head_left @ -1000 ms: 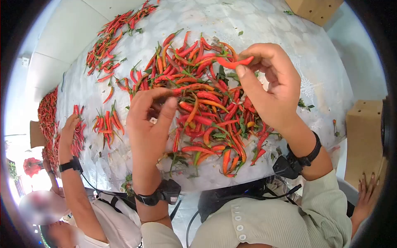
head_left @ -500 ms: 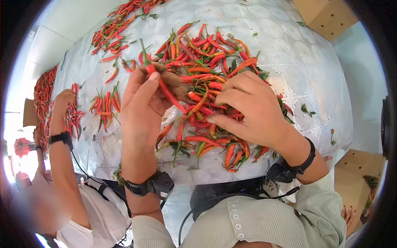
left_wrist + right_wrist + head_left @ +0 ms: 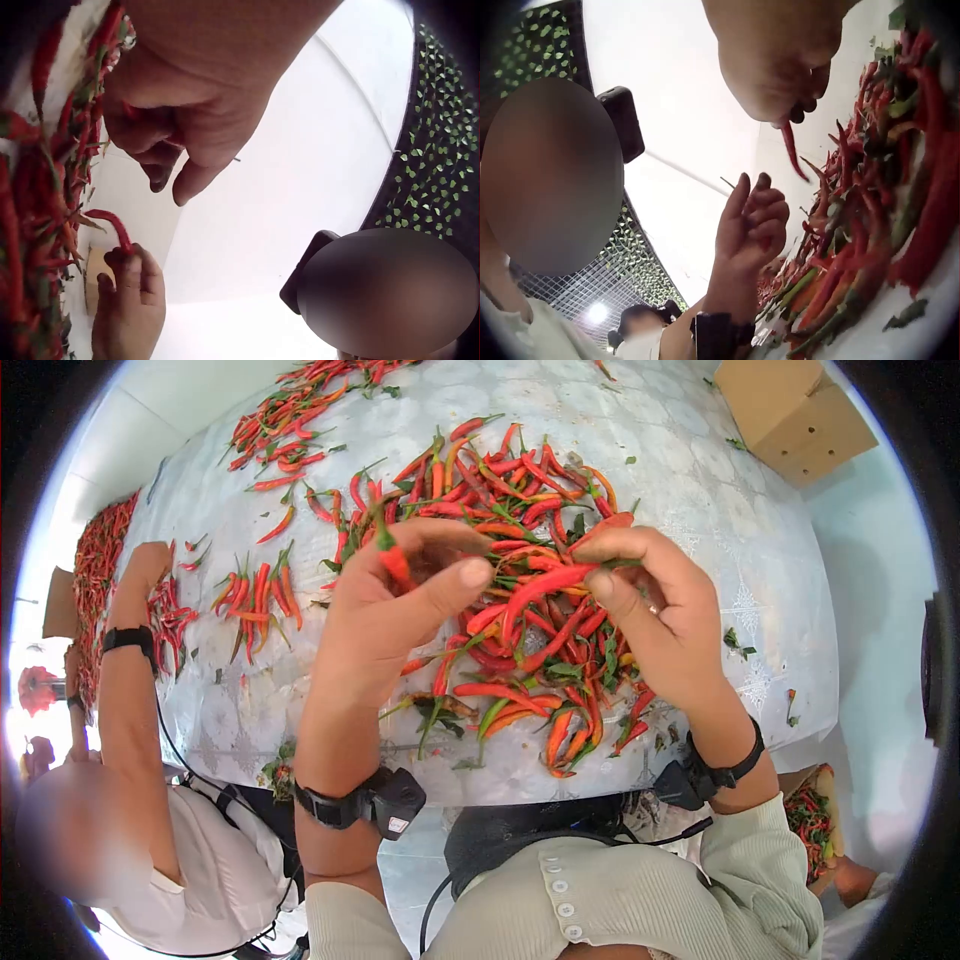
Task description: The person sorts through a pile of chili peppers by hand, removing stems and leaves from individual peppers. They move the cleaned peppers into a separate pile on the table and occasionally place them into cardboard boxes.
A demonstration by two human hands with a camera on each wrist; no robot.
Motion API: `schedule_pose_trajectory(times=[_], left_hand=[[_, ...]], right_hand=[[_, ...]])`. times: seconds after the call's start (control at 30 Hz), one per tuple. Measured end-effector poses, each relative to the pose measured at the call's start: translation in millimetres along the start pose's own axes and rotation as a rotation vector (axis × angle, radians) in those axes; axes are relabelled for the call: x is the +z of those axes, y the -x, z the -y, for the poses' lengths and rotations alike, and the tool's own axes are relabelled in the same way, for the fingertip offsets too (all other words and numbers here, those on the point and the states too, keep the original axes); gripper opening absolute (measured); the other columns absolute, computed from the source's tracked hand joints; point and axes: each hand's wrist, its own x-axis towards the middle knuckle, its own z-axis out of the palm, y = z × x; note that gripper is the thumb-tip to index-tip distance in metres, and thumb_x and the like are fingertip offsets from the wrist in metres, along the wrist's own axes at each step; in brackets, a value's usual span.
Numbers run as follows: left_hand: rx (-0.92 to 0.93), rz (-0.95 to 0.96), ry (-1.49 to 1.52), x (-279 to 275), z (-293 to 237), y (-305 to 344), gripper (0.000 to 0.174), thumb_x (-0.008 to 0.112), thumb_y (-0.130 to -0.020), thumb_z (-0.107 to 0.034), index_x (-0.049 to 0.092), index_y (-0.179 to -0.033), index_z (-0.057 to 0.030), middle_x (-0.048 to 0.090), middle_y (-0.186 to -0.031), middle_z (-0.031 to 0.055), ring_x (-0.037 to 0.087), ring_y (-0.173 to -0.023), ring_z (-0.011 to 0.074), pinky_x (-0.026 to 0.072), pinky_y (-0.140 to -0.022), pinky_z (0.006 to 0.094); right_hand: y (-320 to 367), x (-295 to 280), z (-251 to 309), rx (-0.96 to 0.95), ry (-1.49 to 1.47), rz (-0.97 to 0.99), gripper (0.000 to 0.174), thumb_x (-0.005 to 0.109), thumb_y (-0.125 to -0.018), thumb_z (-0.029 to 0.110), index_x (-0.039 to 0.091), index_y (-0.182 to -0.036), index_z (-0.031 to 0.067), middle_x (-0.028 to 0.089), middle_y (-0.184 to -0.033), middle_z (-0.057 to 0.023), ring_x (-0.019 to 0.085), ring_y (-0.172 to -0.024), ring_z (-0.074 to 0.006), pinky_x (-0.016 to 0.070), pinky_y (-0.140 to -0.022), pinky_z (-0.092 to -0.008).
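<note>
1 red chili (image 3: 396, 565) held in L hand (image 3: 375, 610), 2nd chili (image 3: 540, 590) pinched in R hand (image 3: 660, 615), w/ pile (image 3: 500, 690) below.

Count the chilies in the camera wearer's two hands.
2 in view: one chili in the left hand, another chili pinched by the right hand; the left hand may hide more.

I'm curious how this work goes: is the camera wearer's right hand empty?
No, the right hand pinches a red chili between thumb and fingers.

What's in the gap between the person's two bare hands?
In the head view, a curved, shiny red chili pepper, pinched by the right hand, pokes toward the left hand, with a heap of red and orange chilies behind it.
</note>
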Motion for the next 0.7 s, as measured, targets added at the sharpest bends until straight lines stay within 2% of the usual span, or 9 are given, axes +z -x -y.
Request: schedule_pose_trajectory(times=[0.03,0.13,0.17,0.27,0.37,0.47,0.5,0.6,0.7], left_hand=[[0.024,0.045,-0.02,1.0,1.9,-0.2,0.032,0.076,-0.088,-0.02,0.064,-0.111,-0.0024,0.059,-0.082,-0.003,0.042,-0.059,0.0011,0.0316,-0.05,0.0181],[0.136,0.222,-0.093,4.5,9.5,-1.3,0.035,0.078,-0.086,-0.021,0.064,-0.112,-0.0024,0.065,-0.092,-0.0009,0.051,-0.068,0.0023,0.0413,-0.058,0.0183],[-0.068,0.274,-0.084,-0.6,3.8,1.2,0.037,0.079,-0.086,-0.021,0.063,-0.114,-0.003,0.066,-0.095,-0.0002,0.056,-0.075,0.0044,0.0466,-0.066,0.0204],[-0.009,0.221,-0.06,-0.9,7.9,1.0,0.033,0.075,-0.09,-0.022,0.062,-0.114,-0.004,0.065,-0.093,0.0,0.056,-0.074,0.0053,0.0453,-0.064,0.0204],[-0.105,0.04,-0.055,-9.4,-3.6,1.9,0.027,0.065,-0.097,-0.02,0.059,-0.118,-0.0046,0.063,-0.089,0.0,0.056,-0.071,0.0072,0.0436,-0.06,0.0218],[-0.04,-0.067,0.045,-16.5,-0.2,-3.0,0.023,0.056,-0.101,-0.016,0.054,-0.122,-0.0052,0.06,-0.085,-0.0002,0.053,-0.068,0.0084,0.0405,-0.057,0.0226],[-0.031,-0.079,0.024,-14.1,-2.3,-3.0,0.024,0.054,-0.102,-0.014,0.051,-0.124,-0.0051,0.058,-0.083,-0.0003,0.051,-0.067,0.0085,0.0387,-0.056,0.0231],[0.013,-0.105,0.068,-8.6,-0.9,-2.1,0.02,0.058,-0.1,-0.015,0.055,-0.118,-0.0055,0.056,-0.08,-0.001,0.05,-0.066,0.007,0.0358,-0.053,0.0213],[-0.018,-0.008,0.075,-17.6,-1.5,-2.5,0.024,0.069,-0.094,-0.021,0.059,-0.108,-0.0054,0.06,-0.077,-0.002,0.051,-0.061,0.0058,0.0367,-0.053,0.0206]], right_hand=[[1.2,0.7,-0.2,0.024,-0.105,0.047,0.025,0.071,-0.086,0.01,0.066,-0.11,0.0056,0.068,-0.103,-0.01,0.065,-0.091,-0.0271,0.0503,-0.08,-0.0371],[-5.9,8.8,3.7,-0.261,0.091,0.145,0.027,0.071,-0.086,0.009,0.065,-0.112,0.0055,0.068,-0.103,-0.0094,0.066,-0.09,-0.026,0.0507,-0.08,-0.0362],[-2.0,20.7,6.1,-0.132,-0.097,0.056,0.024,0.07,-0.086,0.01,0.066,-0.109,0.0052,0.068,-0.102,-0.0091,0.066,-0.091,-0.026,0.0504,-0.082,-0.0363],[-4.1,23.2,17.3,-0.041,0.006,-0.064,0.024,0.071,-0.084,0.01,0.066,-0.107,0.0044,0.067,-0.102,-0.0097,0.065,-0.093,-0.0284,0.0502,-0.085,-0.0389],[-9.9,23.4,-2.9,-0.23,0.363,0.027,0.025,0.073,-0.081,0.011,0.067,-0.104,0.0039,0.066,-0.1,-0.0092,0.063,-0.096,-0.029,0.0497,-0.087,-0.0393],[-12.1,34.0,-2.0,-0.383,0.476,0.219,0.024,0.075,-0.077,0.014,0.068,-0.099,0.0038,0.064,-0.102,-0.0079,0.06,-0.103,-0.0279,0.048,-0.09,-0.0406],[-6.0,38.8,-1.9,-0.406,0.546,0.201,0.023,0.076,-0.075,0.017,0.068,-0.094,0.0046,0.062,-0.107,-0.0083,0.056,-0.109,-0.0278,0.046,-0.092,-0.0418],[-4.7,34.9,-3.1,-0.323,0.564,0.235,0.025,0.078,-0.074,0.018,0.068,-0.093,0.0045,0.061,-0.111,-0.0105,0.055,-0.111,-0.0297,0.0451,-0.094,-0.043],[-4.5,25.9,-6.6,-0.275,0.465,0.217,0.025,0.079,-0.074,0.018,0.067,-0.091,0.0044,0.06,-0.115,-0.0124,0.055,-0.112,-0.0321,0.0442,-0.096,-0.0421]])
